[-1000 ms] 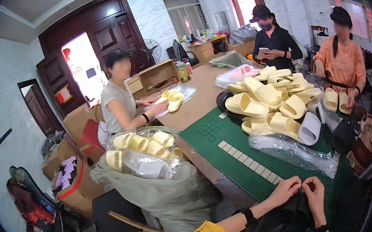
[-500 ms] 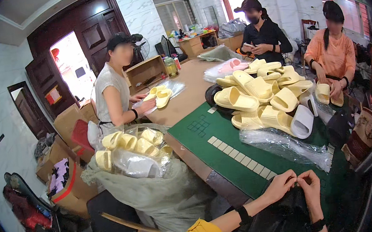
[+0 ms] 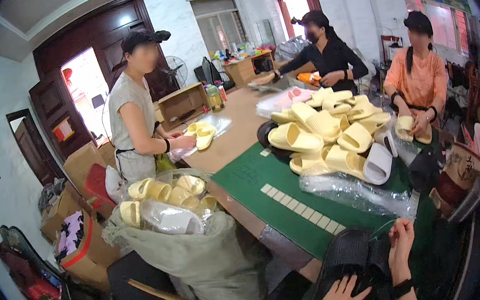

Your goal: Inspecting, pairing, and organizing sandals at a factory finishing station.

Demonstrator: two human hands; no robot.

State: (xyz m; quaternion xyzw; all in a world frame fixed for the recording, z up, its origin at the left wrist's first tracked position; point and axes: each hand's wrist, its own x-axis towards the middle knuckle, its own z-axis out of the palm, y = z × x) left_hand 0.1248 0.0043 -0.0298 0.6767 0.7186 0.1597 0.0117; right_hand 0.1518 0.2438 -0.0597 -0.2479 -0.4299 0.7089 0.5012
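Note:
A pair of black slippers (image 3: pixel 343 255) lies close in front of me at the near edge of the table. My left hand (image 3: pixel 341 299) rests on the near end of them, fingers spread and flat. My right hand (image 3: pixel 401 243) is closed in a pinch above their right side. From its fingertips a thin pale green strand (image 3: pixel 381 229) runs left toward the slippers; where its other end sits is hard to make out. Beyond them, a heap of cream slippers (image 3: pixel 331 122) covers the middle of the green mat, with one light grey slipper (image 3: pixel 378 164) at its near side.
Clear plastic bags (image 3: pixel 351 193) lie before the heap, beside a row of white tiles (image 3: pixel 300 208) on the green mat (image 3: pixel 243 179). A large sack (image 3: pixel 187 257) holding bagged slippers stands left of the table. Three people work around the table; cardboard boxes (image 3: pixel 89 256) line the left.
My hands have parted: the left came down and back onto the black slippers, the right stayed up, the strand now stretched out. The co-worker in black reaches an arm out leftward.

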